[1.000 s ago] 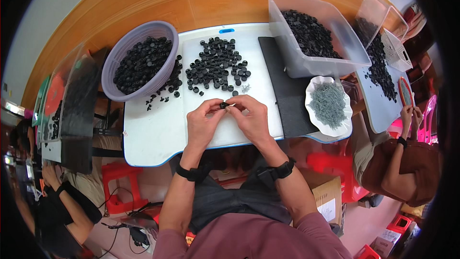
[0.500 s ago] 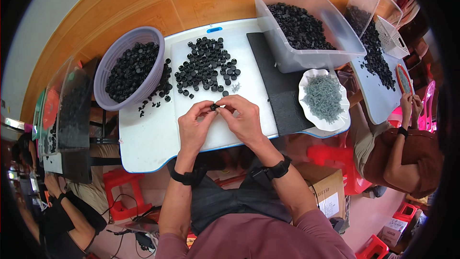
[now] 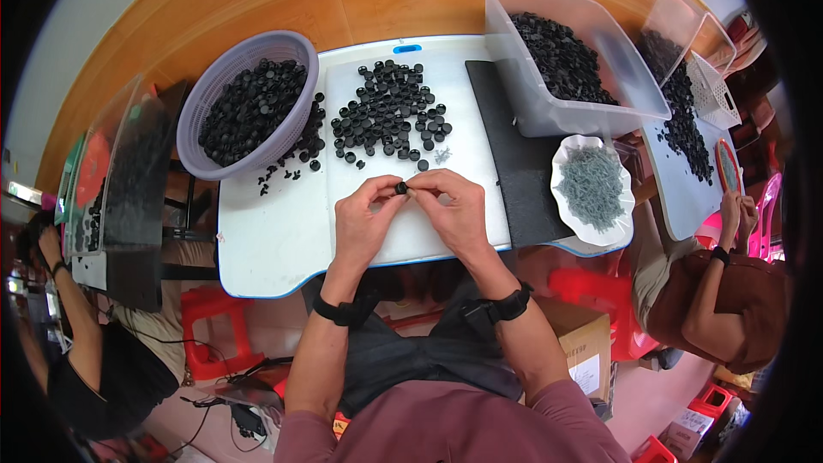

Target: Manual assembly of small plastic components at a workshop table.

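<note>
And there, just nearside of the cap pile (image 3: 390, 111), a small black part (image 3: 401, 189) was pinched by fingertips of the left hand (image 3: 360, 218) and right hand (image 3: 454, 211), easily dropped, it seemed, if either slight grip were loosened.

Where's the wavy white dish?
In the head view, the white dish is at the right end of the table, in front of the clear bin, black mat to its left.
</note>
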Demonstrator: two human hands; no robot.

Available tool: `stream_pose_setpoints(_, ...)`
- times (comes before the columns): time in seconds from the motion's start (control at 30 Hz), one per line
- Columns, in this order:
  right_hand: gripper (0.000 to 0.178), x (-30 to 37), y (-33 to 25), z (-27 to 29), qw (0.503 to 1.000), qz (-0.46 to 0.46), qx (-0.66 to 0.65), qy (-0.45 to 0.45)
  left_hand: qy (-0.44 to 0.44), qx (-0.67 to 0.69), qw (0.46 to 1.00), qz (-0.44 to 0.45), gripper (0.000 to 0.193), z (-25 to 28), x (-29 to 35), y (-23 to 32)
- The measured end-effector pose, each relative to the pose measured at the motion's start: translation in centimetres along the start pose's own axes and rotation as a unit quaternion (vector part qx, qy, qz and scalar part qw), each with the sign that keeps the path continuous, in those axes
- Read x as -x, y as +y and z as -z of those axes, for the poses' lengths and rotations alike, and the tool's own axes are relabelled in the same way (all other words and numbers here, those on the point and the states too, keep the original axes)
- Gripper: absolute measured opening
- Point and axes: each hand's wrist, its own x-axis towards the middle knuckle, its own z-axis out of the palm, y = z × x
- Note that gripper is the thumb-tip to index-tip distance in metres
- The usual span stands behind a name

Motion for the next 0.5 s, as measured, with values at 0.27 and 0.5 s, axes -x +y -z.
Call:
stream_pose_setpoints(0.27,0.012,0.0,-0.08,-0.07,1.0,0.009,0.017,0.0,0.002,-0.019,1.0,0.0,0.027,0.12,-0.03,0.07)
stream_pose_setpoints(0.5,0.012,-0.04,0.1,-0.06,0.998,0.052,0.048,-0.004,0.004,-0.048,0.999,-0.017,0.026,-0.03,0.15,-0.01)
